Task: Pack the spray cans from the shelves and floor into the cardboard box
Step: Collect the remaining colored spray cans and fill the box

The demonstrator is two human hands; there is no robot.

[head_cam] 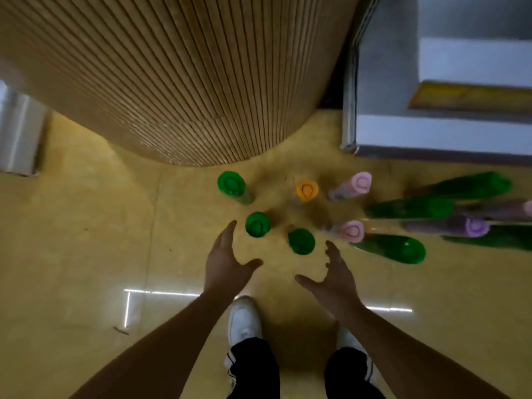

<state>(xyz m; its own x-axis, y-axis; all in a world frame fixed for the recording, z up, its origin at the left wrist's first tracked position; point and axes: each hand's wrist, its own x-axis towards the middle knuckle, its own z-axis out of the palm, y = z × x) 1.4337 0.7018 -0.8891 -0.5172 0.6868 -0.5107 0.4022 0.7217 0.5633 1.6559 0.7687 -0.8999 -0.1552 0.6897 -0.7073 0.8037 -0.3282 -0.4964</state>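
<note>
Low in the centre of the frame, I have both hands spread wide and holding nothing: my left hand (227, 263) near one green-capped can (257, 224), my right hand (334, 277) near a second green can (301, 241). An orange-capped can (307, 190) and a pink-capped can (351, 231) stand upright on the yellow floor (86, 240) above them, below a ribbed wooden column (172, 82).

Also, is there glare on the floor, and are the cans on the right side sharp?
Head view: dim overall; white light strips glare on the glossy floor. Head view, right side: the green cans look smeared and stretched, from blur and wide-angle distortion; the orange cap is clearer.
</note>
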